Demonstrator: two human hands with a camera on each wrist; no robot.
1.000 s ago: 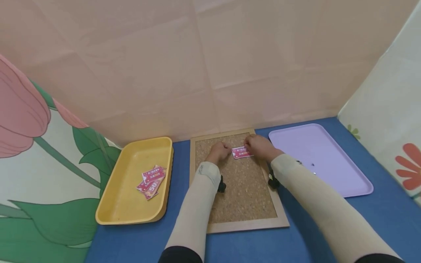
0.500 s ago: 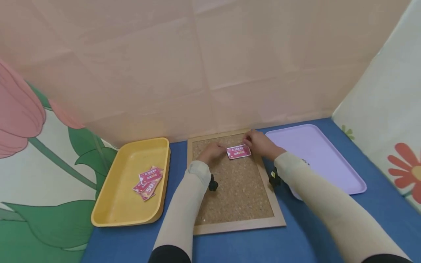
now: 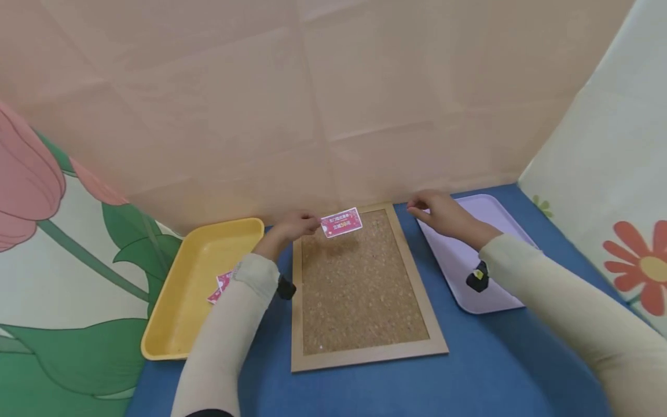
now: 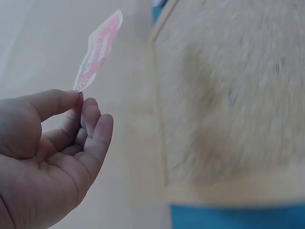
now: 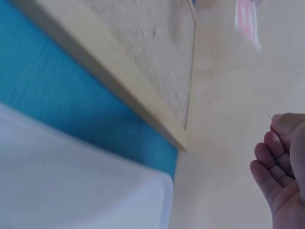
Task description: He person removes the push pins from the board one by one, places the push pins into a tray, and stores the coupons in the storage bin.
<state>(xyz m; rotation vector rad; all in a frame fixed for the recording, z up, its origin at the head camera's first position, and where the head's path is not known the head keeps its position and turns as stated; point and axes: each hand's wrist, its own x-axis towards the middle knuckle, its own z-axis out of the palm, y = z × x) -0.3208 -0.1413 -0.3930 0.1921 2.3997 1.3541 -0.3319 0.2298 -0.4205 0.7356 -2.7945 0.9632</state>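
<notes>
Between thumb and index finger, my left hand (image 3: 293,226) pinches the corner of a pink-and-white coupon card (image 3: 341,223), raised over the far left part of the cork board (image 3: 365,289). The left wrist view shows this card (image 4: 99,51) tilted nearly edge-on, clear of the cork. My right hand (image 3: 442,214) is raised above the near-left edge of the lilac tray (image 3: 500,217), right of the board. Its thumb and index finger pinch a tiny pin; only the thin tip (image 5: 269,116) pokes out in the right wrist view, the rest hidden by the fingers.
A yellow tray (image 3: 167,324) stands left of the board with more pink coupons (image 3: 223,282), partly covered by my left sleeve. Blue cloth (image 3: 375,388) covers the table. A pale peach backdrop (image 3: 365,116) rises behind, with flower-print sheets at both sides.
Both hands were together at the card low over the board's far end. The right hand has let go of the card and moved right; the left has lifted the card and carried it left.
</notes>
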